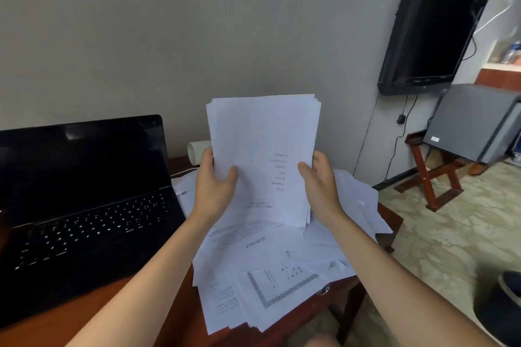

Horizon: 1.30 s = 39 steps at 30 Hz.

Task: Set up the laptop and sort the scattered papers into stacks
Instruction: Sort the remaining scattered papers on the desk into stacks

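Upright sheaf of white printed paper sheets (262, 149) above bench middle; left grip (214, 186) and right grip (321, 180) each pinch one side edge. Open black laptop (84, 191) sits left on reddish-brown wooden bench (183, 327). Loose white sheets (270, 262) lie scattered beneath. Sheaf looks light, floppy, slippery: best held at both edges.

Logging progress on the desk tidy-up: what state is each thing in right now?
laptop: open, screen dark
held stack: upright, gripped at both side edges
loose papers: scattered, overlapping on the desk
left hand: grips the stack's left edge
right hand: grips the stack's right edge
television: wall-mounted, screen dark
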Tool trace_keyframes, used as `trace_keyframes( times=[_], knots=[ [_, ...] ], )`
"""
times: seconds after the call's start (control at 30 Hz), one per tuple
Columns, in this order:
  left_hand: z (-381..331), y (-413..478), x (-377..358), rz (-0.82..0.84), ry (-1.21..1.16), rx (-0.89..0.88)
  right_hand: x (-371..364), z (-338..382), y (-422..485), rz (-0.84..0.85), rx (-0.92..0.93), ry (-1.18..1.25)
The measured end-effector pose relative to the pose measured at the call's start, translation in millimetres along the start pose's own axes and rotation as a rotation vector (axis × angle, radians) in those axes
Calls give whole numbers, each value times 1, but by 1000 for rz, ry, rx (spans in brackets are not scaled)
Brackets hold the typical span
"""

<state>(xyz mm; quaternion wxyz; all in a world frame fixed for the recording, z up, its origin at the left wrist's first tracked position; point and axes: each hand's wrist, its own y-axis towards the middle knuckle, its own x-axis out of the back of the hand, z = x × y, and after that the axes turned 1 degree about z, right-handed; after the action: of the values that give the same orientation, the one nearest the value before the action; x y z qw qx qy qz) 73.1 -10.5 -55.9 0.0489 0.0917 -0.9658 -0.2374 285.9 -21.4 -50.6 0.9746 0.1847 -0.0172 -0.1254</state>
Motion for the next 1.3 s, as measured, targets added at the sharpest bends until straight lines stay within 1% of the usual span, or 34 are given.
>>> trace_keyframes(
  times=[0.1, 0.2, 0.33, 0.43, 0.57, 0.67, 0.77, 0.8, 0.9, 0.97, 1.03, 1.2, 1.23, 1.3],
  knots=[
    [9, -7, -1, -32, -55, 119, -5, -12, -9, 45, -59, -59],
    [20, -6, 1, 16, -10, 172, -10, -17, -12, 71, -58, -153],
    [34, -3, 14, 91, 28, 231, -10, -9, -6, 22, -6, -158],
    [42, -12, 27, 142, 63, 268, -10, -10, -2, 88, -60, -188],
    [55, -27, 52, 65, 208, 233, -16, -31, -6, 186, -190, -233],
    [66, -36, 74, 9, 300, 209, -19, -57, -8, 209, -263, -263],
    [80, -43, 92, -13, 363, 231, -16, -74, -7, 216, -254, -494],
    [84, -46, 96, -13, 381, 233, -15, -76, -7, 252, -245, -605],
    [88, -50, 101, -21, 403, 211, -15, -76, -11, 456, -242, -1004],
    [86, -51, 104, -39, 404, 186, -21, -77, -13, 484, -222, -1150],
    [84, -51, 107, -54, 415, 170, -28, -76, -10, 463, -243, -1170],
    [83, -54, 109, -51, 462, 191, -38, -73, 15, 482, -411, -1150],
    [83, -54, 109, -54, 458, 196, -38, -73, 18, 504, -443, -1128],
    [84, -53, 110, -54, 448, 216, -38, -80, 24, 516, -497, -993]
  ],
)
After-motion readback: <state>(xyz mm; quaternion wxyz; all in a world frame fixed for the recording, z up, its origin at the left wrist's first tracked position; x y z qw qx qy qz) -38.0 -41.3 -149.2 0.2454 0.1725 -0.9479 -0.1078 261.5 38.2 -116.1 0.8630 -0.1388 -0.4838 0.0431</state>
